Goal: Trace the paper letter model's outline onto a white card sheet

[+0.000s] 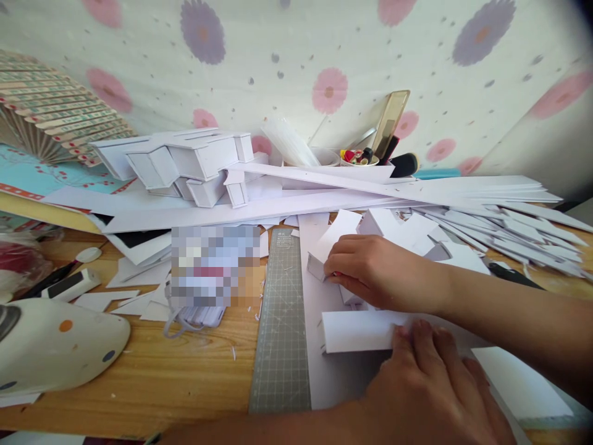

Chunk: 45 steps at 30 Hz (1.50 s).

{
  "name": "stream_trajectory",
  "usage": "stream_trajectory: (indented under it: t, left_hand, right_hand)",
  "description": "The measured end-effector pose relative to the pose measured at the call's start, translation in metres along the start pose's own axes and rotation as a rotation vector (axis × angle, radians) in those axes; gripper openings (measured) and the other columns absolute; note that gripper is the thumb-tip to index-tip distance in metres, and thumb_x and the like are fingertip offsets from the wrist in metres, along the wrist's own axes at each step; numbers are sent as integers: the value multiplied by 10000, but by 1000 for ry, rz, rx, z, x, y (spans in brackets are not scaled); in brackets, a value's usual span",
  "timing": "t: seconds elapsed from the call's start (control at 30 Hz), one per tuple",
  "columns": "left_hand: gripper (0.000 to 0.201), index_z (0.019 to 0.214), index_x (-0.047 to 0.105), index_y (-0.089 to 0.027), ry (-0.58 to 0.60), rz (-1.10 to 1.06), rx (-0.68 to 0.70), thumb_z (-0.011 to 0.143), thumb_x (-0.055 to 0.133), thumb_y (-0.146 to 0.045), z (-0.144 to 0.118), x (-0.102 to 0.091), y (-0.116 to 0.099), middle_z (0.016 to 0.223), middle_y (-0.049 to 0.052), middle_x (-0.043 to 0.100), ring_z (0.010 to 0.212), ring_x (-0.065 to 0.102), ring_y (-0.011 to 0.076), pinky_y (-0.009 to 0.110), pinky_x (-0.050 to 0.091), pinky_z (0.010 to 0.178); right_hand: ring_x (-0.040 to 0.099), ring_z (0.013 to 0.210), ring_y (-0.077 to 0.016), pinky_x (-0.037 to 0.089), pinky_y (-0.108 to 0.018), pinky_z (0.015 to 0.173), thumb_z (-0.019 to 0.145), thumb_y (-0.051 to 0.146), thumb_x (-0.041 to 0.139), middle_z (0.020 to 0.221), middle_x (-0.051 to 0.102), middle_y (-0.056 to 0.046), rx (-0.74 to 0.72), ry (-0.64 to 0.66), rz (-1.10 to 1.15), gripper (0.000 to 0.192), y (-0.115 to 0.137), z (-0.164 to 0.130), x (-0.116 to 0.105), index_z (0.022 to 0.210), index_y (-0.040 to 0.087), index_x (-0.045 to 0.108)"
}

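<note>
**Folded card strip pinned flat on the bench**

Folded card strip lies beside the cutting mat; left hand presses it flat, fingers spread. Right hand pinches a small card box steady, offcuts beyond.

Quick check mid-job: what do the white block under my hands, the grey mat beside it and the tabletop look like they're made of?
White block: looks like matte paper or thin card, folded with crisp edges; the left hand presses on it. Grey mat: probably a rubbery cutting mat, dull, with a printed grid and pale score marks. Tabletop: wood or wood-look laminate, with visible grain and a slight sheen.
</note>
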<state>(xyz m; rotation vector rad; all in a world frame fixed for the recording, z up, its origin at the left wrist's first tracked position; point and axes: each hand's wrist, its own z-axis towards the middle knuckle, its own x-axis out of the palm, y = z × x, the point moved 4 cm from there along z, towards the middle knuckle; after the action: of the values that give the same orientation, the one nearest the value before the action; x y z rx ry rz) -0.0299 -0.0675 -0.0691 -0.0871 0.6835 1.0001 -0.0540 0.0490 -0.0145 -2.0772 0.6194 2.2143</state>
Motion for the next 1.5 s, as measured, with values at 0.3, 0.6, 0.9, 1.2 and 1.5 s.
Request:
stream_trajectory:
  t: [0.3,0.6,0.9,1.2,1.5]
  left_hand:
    - [227,832,742,-133,-88,19,-56,712,552,-160,-4,10,-7,867,131,726,690,693,256,301,531,454]
    - [208,811,729,-137,-127,45,1,714,549,-177,0,6,-2,800,112,724,689,699,254,292,531,436]
    - [228,841,744,-166,-56,47,-5,744,545,-217,0,4,-2,876,110,729,743,693,247,297,525,493]
    - [229,855,744,-170,-10,31,-5,764,539,-211,2,-1,2,882,100,730,762,696,255,318,540,537]
    - [243,841,742,-216,6,59,-29,803,502,-212,6,-5,3,883,61,732,840,686,257,349,567,652]
  right_hand:
    - [545,711,-144,416,-270,668,867,119,505,779,642,-39,-4,-179,146,119,-6,3,-16,844,153,617]
    - [559,763,-175,428,-298,705,865,114,505,814,634,-79,-27,-96,64,143,-2,27,-3,852,133,646]
    - [533,772,-179,411,-313,732,888,123,480,816,618,-83,-40,-16,-50,174,1,31,4,832,115,645]
    - [530,774,-172,414,-297,718,900,109,471,819,608,-87,-15,52,-23,180,5,17,-1,844,97,641]
    - [541,792,-182,429,-317,730,886,101,470,833,609,-86,3,29,30,174,-2,6,-1,854,115,641]
